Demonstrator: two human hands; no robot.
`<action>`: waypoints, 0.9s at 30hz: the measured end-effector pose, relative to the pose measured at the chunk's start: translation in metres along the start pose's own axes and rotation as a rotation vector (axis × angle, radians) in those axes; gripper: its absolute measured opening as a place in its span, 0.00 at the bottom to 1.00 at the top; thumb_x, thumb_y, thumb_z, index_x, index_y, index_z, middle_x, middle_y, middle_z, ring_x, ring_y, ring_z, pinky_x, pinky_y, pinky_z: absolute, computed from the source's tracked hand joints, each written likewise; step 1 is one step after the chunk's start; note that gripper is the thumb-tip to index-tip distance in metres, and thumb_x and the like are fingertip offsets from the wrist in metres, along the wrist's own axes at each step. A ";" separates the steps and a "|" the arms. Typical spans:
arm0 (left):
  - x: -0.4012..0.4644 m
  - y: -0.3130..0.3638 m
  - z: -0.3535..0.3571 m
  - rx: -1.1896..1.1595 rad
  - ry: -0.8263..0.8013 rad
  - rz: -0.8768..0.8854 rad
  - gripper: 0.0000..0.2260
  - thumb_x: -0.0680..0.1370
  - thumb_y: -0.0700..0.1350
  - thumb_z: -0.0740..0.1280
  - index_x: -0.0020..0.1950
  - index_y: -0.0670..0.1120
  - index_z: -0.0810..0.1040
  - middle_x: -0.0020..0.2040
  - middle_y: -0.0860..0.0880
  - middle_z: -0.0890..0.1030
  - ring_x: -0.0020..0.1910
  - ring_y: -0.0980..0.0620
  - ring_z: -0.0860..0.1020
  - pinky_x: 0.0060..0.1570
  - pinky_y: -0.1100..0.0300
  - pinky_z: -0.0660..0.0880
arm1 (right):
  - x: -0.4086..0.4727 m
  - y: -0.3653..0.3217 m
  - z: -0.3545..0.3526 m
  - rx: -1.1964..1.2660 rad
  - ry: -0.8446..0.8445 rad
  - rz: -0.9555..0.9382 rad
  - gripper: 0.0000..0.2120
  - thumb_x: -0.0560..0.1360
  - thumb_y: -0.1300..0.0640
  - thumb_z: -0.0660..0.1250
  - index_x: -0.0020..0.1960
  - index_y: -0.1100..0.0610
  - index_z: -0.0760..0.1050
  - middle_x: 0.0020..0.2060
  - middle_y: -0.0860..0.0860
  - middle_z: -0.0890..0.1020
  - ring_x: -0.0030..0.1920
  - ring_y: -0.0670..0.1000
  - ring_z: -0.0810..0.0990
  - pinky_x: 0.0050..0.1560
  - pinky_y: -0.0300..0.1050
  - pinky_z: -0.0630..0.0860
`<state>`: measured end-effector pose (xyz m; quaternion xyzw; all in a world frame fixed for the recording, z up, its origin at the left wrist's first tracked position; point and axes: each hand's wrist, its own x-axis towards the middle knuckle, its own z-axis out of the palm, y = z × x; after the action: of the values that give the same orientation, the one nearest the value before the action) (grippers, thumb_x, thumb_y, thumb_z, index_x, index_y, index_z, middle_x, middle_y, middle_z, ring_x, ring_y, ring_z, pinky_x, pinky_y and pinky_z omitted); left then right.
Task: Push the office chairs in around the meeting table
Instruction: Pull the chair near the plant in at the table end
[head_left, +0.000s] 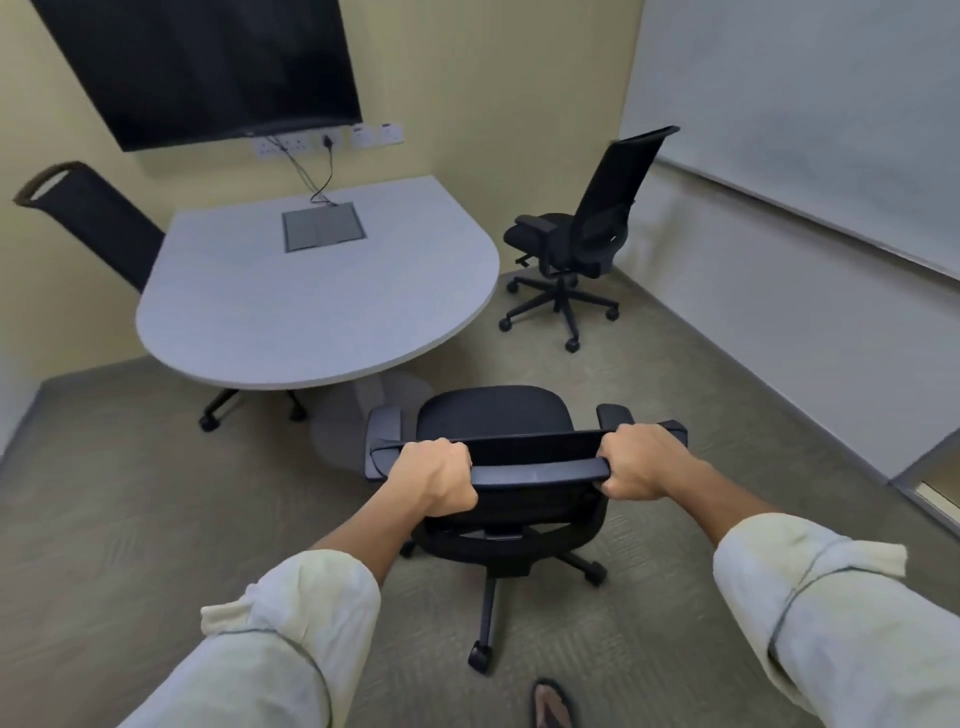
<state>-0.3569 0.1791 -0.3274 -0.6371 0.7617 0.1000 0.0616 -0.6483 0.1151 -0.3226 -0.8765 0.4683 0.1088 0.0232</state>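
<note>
A black office chair (493, 415) stands right in front of me, its seat facing the grey meeting table (291, 312) and a short way off its rounded edge. My left hand (434, 475) grips the left end of the chair's top rail. My right hand (641, 460) grips the right end. A second black chair (587, 234) stands apart from the table at the right, near the corner. A third chair (98, 218) sits pushed in at the table's far left side, with only its backrest and some wheels showing.
A dark wall screen (208, 62) hangs above the table, with cables running down to a floor box lid (322, 226) set in the tabletop. A whiteboard (805, 104) covers the right wall. Carpet lies around the chairs. My sandalled foot (553, 704) shows at the bottom edge.
</note>
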 end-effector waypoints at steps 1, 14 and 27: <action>-0.011 -0.002 0.002 -0.003 0.003 -0.012 0.05 0.62 0.48 0.61 0.33 0.49 0.74 0.30 0.52 0.76 0.28 0.49 0.74 0.27 0.58 0.63 | -0.003 -0.007 0.000 -0.003 0.008 -0.011 0.12 0.64 0.42 0.60 0.31 0.50 0.69 0.26 0.45 0.72 0.28 0.52 0.72 0.31 0.45 0.66; -0.086 -0.025 0.017 -0.078 0.018 -0.141 0.04 0.63 0.49 0.59 0.33 0.51 0.71 0.31 0.52 0.76 0.29 0.50 0.73 0.28 0.57 0.62 | 0.005 -0.061 -0.002 -0.062 0.050 -0.121 0.11 0.65 0.43 0.61 0.31 0.50 0.71 0.28 0.46 0.76 0.30 0.51 0.74 0.29 0.45 0.69; -0.060 -0.126 0.016 -0.009 0.071 -0.283 0.04 0.62 0.49 0.60 0.32 0.50 0.73 0.29 0.52 0.76 0.27 0.50 0.74 0.25 0.57 0.62 | 0.102 -0.123 -0.016 -0.039 0.163 -0.154 0.11 0.62 0.48 0.61 0.36 0.52 0.78 0.29 0.49 0.79 0.31 0.53 0.77 0.32 0.46 0.77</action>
<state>-0.2231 0.2190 -0.3387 -0.7417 0.6654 0.0710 0.0452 -0.4892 0.0986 -0.3359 -0.9161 0.3978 0.0443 -0.0237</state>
